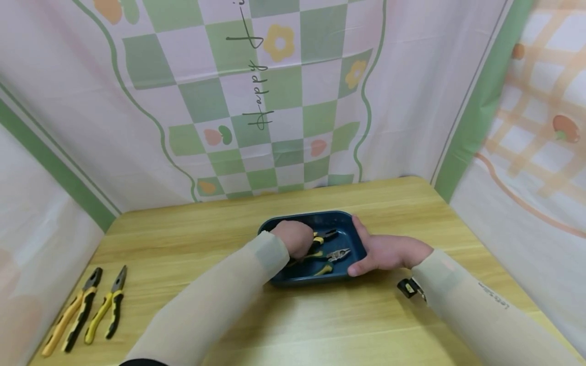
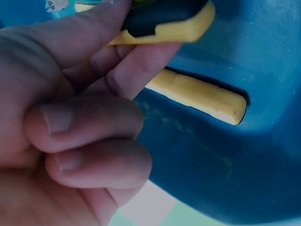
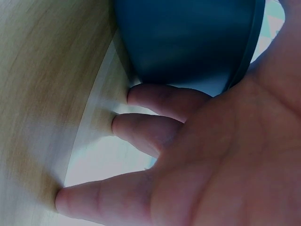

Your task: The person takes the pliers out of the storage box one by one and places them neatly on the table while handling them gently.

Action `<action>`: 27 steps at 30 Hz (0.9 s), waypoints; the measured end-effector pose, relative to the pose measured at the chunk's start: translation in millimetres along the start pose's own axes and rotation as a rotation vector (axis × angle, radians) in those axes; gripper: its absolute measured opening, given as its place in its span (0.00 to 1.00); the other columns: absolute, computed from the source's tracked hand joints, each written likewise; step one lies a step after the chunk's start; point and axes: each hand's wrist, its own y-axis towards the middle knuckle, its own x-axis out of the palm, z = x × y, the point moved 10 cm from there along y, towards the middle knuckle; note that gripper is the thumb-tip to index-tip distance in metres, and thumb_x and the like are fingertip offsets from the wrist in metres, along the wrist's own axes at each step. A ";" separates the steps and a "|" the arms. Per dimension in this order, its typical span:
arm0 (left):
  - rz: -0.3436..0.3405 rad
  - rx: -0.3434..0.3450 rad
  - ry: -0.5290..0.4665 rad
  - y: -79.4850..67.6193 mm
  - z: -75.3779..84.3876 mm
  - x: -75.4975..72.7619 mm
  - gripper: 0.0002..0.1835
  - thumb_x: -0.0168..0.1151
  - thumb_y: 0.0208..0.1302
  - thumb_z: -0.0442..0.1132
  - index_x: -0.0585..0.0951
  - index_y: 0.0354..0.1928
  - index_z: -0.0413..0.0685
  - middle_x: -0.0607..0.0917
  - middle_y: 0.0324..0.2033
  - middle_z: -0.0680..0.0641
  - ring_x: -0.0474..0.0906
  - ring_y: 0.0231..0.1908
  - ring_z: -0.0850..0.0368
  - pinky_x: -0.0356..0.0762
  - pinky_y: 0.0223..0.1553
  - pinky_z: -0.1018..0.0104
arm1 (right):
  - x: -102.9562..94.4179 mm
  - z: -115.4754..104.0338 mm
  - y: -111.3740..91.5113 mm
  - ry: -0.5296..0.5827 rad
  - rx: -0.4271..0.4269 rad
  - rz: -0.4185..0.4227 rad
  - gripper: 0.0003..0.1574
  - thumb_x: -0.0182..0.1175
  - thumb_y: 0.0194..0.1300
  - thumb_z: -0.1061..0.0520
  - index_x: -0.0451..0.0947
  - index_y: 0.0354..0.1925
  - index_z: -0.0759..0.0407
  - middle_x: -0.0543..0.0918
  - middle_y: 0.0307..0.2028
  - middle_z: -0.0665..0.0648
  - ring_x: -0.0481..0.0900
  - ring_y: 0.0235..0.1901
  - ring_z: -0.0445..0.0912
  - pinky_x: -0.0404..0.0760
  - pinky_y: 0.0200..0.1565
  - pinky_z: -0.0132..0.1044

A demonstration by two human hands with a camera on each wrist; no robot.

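Observation:
A dark blue tray [image 1: 341,222] stands on the table with several pliers in it. Reaching inside from the left, my left hand [image 1: 295,239] pinches a black-and-yellow handle of pliers [image 2: 167,21] between thumb and fingers. In the left wrist view, another yellow handle [image 2: 202,96] lies below it on the tray floor. Silver-headed pliers [image 1: 339,254] with green-and-yellow handles lie at the tray's near right. My right hand [image 1: 389,251] rests against the tray's right end, thumb and forefinger spread along it. In the right wrist view its other fingers [image 3: 146,132] extend straight to the tabletop.
Two pairs of pliers lie side by side at the table's left: one orange-and-black handled [image 1: 73,315], one yellow-and-black handled [image 1: 107,307]. A small black object [image 1: 407,287] shows beside the right wrist. Printed curtains [image 1: 284,101] hang behind the wooden table [image 1: 183,244].

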 end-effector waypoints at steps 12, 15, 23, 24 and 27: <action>-0.048 -0.053 -0.081 1.5 -22.1 -9.7 0.20 0.58 0.65 0.41 0.70 0.14 0.52 0.67 0.19 0.52 0.59 0.19 0.57 0.64 0.24 0.63 | -0.1 2.4 -0.3 -0.020 0.017 0.014 0.82 0.68 0.49 0.35 0.12 0.68 0.54 0.53 0.67 0.70 0.65 0.57 0.52 0.55 0.61 0.52; -0.066 -0.003 -0.065 0.5 -27.0 -12.4 0.21 0.61 0.63 0.46 0.72 0.13 0.51 0.69 0.19 0.53 0.63 0.21 0.58 0.69 0.29 0.64 | -0.4 2.9 -0.1 -0.039 0.024 0.023 0.83 0.68 0.48 0.34 0.12 0.68 0.53 0.53 0.67 0.70 0.65 0.58 0.52 0.54 0.62 0.52; -0.026 0.105 -0.412 -10.9 -50.3 -23.2 0.12 0.61 0.63 0.47 0.81 0.24 0.51 0.73 0.21 0.57 0.65 0.21 0.61 0.66 0.30 0.67 | -1.6 2.2 0.5 -0.032 0.030 0.025 0.83 0.69 0.47 0.34 0.12 0.68 0.54 0.56 0.66 0.69 0.68 0.54 0.52 0.55 0.61 0.51; -0.024 0.111 -0.474 -12.7 -53.4 -23.6 0.09 0.61 0.63 0.47 0.84 0.30 0.52 0.75 0.23 0.56 0.66 0.22 0.61 0.68 0.31 0.66 | -1.8 2.3 0.5 -0.036 0.031 0.025 0.83 0.69 0.47 0.34 0.12 0.68 0.54 0.56 0.66 0.70 0.68 0.54 0.52 0.55 0.61 0.52; -0.046 0.134 -0.641 -17.3 -60.0 -22.8 0.09 0.60 0.64 0.46 0.85 0.37 0.50 0.73 0.21 0.54 0.65 0.19 0.59 0.69 0.30 0.65 | -2.1 3.3 0.4 -0.042 0.033 0.027 0.84 0.69 0.47 0.33 0.12 0.67 0.53 0.55 0.66 0.70 0.67 0.55 0.52 0.55 0.61 0.52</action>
